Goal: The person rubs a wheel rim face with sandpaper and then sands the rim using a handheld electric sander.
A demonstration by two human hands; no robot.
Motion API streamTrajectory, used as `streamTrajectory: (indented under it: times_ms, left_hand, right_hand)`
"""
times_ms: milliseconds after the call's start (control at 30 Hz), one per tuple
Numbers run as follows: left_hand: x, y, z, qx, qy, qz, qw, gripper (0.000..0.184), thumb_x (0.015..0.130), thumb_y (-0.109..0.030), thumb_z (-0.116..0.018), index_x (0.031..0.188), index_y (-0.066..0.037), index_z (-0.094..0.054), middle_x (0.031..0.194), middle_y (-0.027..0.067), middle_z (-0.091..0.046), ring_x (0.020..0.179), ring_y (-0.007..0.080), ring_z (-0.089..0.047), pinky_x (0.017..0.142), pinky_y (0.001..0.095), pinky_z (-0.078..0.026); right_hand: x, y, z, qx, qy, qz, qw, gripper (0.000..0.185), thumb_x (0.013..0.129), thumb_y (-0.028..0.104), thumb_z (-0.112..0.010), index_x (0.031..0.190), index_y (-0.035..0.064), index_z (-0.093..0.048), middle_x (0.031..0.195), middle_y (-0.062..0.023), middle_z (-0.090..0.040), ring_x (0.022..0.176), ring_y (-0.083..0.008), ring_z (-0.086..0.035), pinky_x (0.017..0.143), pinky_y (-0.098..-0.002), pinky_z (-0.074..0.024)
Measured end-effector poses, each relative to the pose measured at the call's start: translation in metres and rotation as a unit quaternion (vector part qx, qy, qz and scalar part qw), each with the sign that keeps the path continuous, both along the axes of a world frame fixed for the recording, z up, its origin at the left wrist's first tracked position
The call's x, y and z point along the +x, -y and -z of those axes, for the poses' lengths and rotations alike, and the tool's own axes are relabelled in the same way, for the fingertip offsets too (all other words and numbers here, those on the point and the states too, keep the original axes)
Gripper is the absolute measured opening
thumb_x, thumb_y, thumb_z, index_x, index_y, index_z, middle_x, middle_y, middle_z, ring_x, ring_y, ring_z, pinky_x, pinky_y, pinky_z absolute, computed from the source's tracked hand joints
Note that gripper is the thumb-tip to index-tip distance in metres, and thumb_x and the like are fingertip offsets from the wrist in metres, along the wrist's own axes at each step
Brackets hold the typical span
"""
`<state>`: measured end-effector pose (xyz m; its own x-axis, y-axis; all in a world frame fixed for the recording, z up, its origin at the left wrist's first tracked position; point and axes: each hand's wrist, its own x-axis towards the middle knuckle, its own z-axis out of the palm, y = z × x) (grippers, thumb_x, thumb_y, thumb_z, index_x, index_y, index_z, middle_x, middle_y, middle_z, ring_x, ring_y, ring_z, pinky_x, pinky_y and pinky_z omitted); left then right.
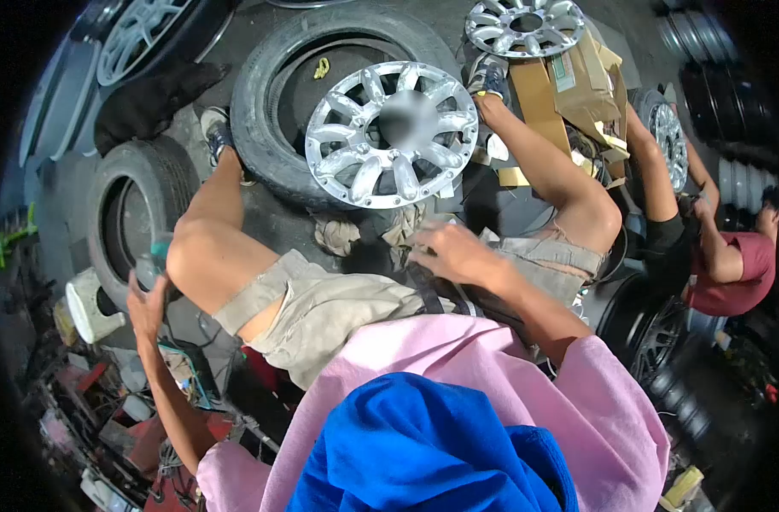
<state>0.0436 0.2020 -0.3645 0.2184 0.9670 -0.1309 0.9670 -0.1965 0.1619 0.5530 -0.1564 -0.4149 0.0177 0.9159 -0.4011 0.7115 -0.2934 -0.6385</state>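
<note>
A silvery multi-spoke wheel rim (406, 175) lies over a black tire (257, 128) between my legs; a round blur covers the rim's hub. To the left, my left hand (148, 305) reaches past my knee. Its thumb and fingers are around a small, blurred, greyish container with a teal part (154, 258), whose kind I cannot make out. My right hand (458, 253) is smeared by motion above my lap. Its fingers look loosely apart, with nothing visible in them. Near them are crumpled brownish cloths or papers (336, 235) below the rim.
Another tire (125, 171) stands at the left, beside a white plastic container (90, 307). A second silvery rim (526, 26) rests near a cardboard box (581, 81) beyond my right foot. At the right, a person in a red garment (739, 277) works near another rim (668, 145).
</note>
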Motion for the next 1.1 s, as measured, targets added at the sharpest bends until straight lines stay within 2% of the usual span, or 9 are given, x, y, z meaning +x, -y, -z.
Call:
streamTrajectory:
  times_ms: [333, 400, 433, 533, 633, 733, 833, 933, 1100]
  left_hand:
    - [0.211, 0.024, -0.205, 0.347, 0.004, 0.176, 0.921, 0.087, 0.077, -0.057, -0.082, 0.133, 0.005, -0.058, 0.114, 0.0313, -0.069, 0.111, 0.0423, -0.068, 0.093, 0.0438, -0.051]
    - [0.263, 0.053, -0.220, 0.281, 0.068, 0.226, 0.930, 0.073, 0.076, -0.053, -0.084, 0.120, 0.001, -0.063, 0.101, 0.0245, -0.073, 0.096, 0.0384, -0.072, 0.083, 0.0432, -0.054]
    - [0.288, 0.068, -0.223, 0.224, 0.108, 0.248, 0.936, 0.068, 0.075, -0.050, -0.085, 0.118, -0.002, -0.065, 0.100, 0.0219, -0.074, 0.093, 0.0350, -0.073, 0.081, 0.0416, -0.055]
    - [0.349, 0.101, -0.197, 0.171, 0.190, 0.357, 0.899, 0.061, 0.074, -0.042, -0.087, 0.117, -0.005, -0.067, 0.093, 0.0142, -0.073, 0.084, 0.0226, -0.073, 0.077, 0.0372, -0.056]
    - [0.395, 0.130, -0.153, 0.102, 0.153, 0.402, 0.897, 0.076, 0.064, -0.062, -0.084, 0.116, -0.008, -0.068, 0.100, 0.0138, -0.074, 0.090, 0.0323, -0.073, 0.077, 0.0426, -0.055]
    - [0.431, 0.174, -0.091, 0.011, 0.297, 0.422, 0.856, 0.075, 0.057, -0.050, -0.087, 0.114, -0.006, -0.067, 0.101, 0.0197, -0.072, 0.092, 0.0379, -0.071, 0.081, 0.0478, -0.056]
    - [0.447, 0.233, -0.061, -0.025, 0.330, 0.414, 0.848, 0.070, 0.052, -0.031, -0.086, 0.109, 0.004, -0.065, 0.112, 0.0264, -0.067, 0.093, 0.0393, -0.070, 0.079, 0.0487, -0.057]
    - [0.465, 0.287, -0.012, -0.108, 0.394, 0.306, 0.860, 0.067, 0.062, -0.016, -0.079, 0.119, 0.008, -0.053, 0.108, 0.0272, -0.059, 0.092, 0.0419, -0.066, 0.076, 0.0523, -0.054]
    - [0.448, 0.289, 0.047, -0.233, 0.511, 0.238, 0.792, 0.055, 0.073, -0.014, -0.071, 0.119, 0.004, -0.049, 0.103, 0.0287, -0.060, 0.094, 0.0492, -0.062, 0.081, 0.0541, -0.050]
  right_hand:
    - [0.067, -0.023, -0.128, 0.336, 0.010, 0.155, 0.929, 0.023, 0.094, 0.020, -0.067, 0.103, -0.0005, -0.072, 0.094, -0.0178, -0.068, 0.086, -0.0382, -0.067, 0.078, -0.0446, -0.0532]
    - [0.060, -0.025, -0.150, 0.363, -0.082, 0.202, 0.906, 0.026, 0.094, 0.021, -0.067, 0.109, 0.0007, -0.072, 0.094, -0.0160, -0.069, 0.085, -0.0335, -0.068, 0.077, -0.0407, -0.0534]
    - [0.057, -0.028, -0.150, 0.375, -0.055, 0.176, 0.908, 0.027, 0.098, 0.021, -0.066, 0.119, 0.0045, -0.071, 0.097, -0.0086, -0.065, 0.085, -0.0187, -0.062, 0.077, -0.0323, -0.0496]
    - [0.035, -0.034, -0.149, 0.329, -0.169, 0.198, 0.908, 0.038, 0.100, 0.026, -0.065, 0.129, 0.0025, -0.065, 0.095, -0.0118, -0.069, 0.080, -0.0166, -0.067, 0.073, -0.0312, -0.0530]
    - [0.015, -0.036, -0.138, 0.242, -0.396, 0.342, 0.817, 0.051, 0.105, 0.034, -0.057, 0.145, 0.0029, -0.049, 0.092, -0.0113, -0.069, 0.081, -0.0179, -0.068, 0.073, -0.0295, -0.0542]
    - [0.027, -0.019, -0.107, 0.159, -0.468, 0.383, 0.780, 0.056, 0.109, 0.042, -0.043, 0.152, 0.0069, -0.034, 0.127, -0.0171, -0.059, 0.109, -0.0273, -0.069, 0.081, -0.0371, -0.0610]
    - [0.015, 0.001, -0.112, 0.155, -0.457, 0.481, 0.732, 0.060, 0.111, 0.045, -0.037, 0.157, 0.0069, -0.032, 0.150, -0.0146, -0.050, 0.130, -0.0239, -0.056, 0.106, -0.0373, -0.0493]
    - [0.041, 0.010, -0.085, 0.104, -0.422, 0.512, 0.741, 0.060, 0.109, 0.045, -0.043, 0.155, 0.0064, -0.036, 0.147, -0.0118, -0.051, 0.130, -0.0233, -0.055, 0.107, -0.0347, -0.0480]
    - [0.077, 0.021, -0.027, 0.065, -0.178, 0.403, 0.895, 0.063, 0.101, 0.043, -0.065, 0.145, 0.0026, -0.046, 0.134, -0.0131, -0.058, 0.118, -0.0204, -0.058, 0.098, -0.0337, -0.0480]
